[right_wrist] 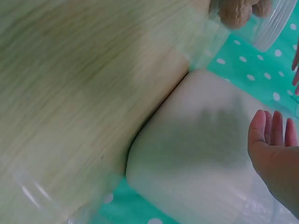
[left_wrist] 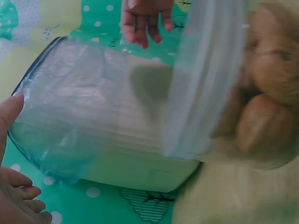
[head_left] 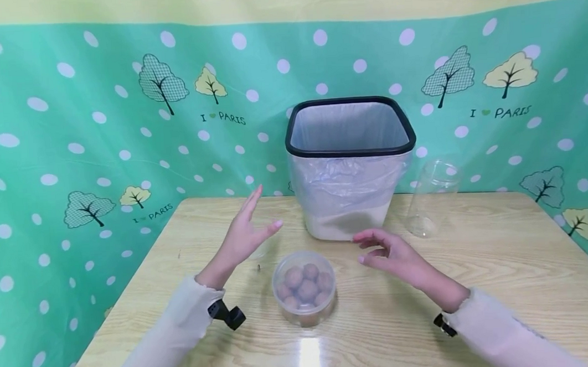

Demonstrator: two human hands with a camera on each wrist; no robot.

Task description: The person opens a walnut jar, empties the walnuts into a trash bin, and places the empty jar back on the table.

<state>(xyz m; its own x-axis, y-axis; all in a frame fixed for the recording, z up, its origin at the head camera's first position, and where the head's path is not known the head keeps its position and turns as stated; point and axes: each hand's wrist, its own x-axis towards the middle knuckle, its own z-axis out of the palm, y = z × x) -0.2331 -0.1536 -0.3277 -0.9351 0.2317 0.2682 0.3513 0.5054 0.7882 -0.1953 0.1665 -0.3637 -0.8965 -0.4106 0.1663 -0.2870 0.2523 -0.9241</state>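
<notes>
A clear round plastic tub (head_left: 305,310) holding several walnuts (head_left: 307,290) stands on the table between the two hands. My left hand (head_left: 242,236) is raised to the tub's left, fingers extended and thumb apart, holding nothing. To the right, my right hand (head_left: 389,253) hovers with loosely bent fingers and nothing in them. Neither hand touches the tub. Behind it stands a white trash bin (head_left: 346,222) with a black rim and a clear plastic liner (head_left: 348,175). In the left wrist view, walnuts (left_wrist: 266,123) show through the tub's side. Whether a lid covers the tub I cannot tell.
A tall transparent container (head_left: 432,198) stands right of the bin. The wooden table (head_left: 502,261) runs back to a green dotted curtain (head_left: 247,58) printed with trees. A faint clear item behind the left hand is too indistinct to name.
</notes>
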